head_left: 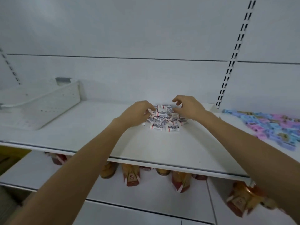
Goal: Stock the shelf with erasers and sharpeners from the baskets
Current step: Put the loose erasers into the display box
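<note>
From the head view, a loose heap of erasers point(164, 118) sits mid-depth on the smooth white shelf point(162, 146). They are small rectangular blocks in white sleeves with red bands and dark labels, long axes pointing every way. The two nearest lie flat, lengthwise across the shelf.

The left hand point(138, 113) curls its fingers into the heap's left edge; whether it grips any I cannot tell. The right hand point(190, 108) hovers at the right edge, fingers loosely bent, holding nothing.

Pastel sharpeners point(272, 125) lie scattered to the right, and a white perforated basket point(48, 103) sits tilted at left.
</note>
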{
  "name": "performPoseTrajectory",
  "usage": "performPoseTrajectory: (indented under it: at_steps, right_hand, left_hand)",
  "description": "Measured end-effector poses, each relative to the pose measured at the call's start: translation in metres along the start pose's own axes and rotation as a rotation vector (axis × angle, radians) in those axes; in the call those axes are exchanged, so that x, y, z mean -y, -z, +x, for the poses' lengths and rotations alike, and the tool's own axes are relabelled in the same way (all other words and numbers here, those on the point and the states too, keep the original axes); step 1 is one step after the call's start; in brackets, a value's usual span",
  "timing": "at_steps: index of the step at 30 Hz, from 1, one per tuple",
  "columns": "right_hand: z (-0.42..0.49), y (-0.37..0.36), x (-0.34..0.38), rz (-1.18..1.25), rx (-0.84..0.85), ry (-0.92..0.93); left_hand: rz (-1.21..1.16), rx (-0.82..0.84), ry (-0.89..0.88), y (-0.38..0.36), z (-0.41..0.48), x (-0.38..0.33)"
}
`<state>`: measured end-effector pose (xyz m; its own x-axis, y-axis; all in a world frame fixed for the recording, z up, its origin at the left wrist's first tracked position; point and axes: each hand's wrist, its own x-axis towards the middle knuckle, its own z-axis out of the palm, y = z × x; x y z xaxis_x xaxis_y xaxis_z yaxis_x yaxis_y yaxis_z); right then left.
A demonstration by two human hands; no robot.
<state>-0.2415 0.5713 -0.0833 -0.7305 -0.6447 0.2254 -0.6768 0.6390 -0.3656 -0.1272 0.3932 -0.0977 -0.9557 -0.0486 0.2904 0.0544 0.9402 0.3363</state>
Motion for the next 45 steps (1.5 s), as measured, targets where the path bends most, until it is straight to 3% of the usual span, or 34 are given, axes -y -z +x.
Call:
performPoseTrajectory:
  at_steps: [12,22,30,45]
  right_hand:
    - [0.014,-0.017,-0.003,-0.043,0.103,0.03]
    - [0.024,0.013,-0.031,0.061,-0.101,0.188]
    - [0.008,0.044,-0.094,0.218,-0.274,0.001]
    - [0.004,0.032,-0.134,-0.071,-0.111,-0.051]
  left_hand:
    - [0.121,0.153,0.012,-0.01,0.043,-0.02]
    - [-0.236,-0.104,0.058,-0.002,0.062,-0.023]
    - [-0.395,-0.159,-0.036,-0.048,0.122,-0.072]
    - [-0.094,0.015,-0.177,-0.09,0.152,-0.093]
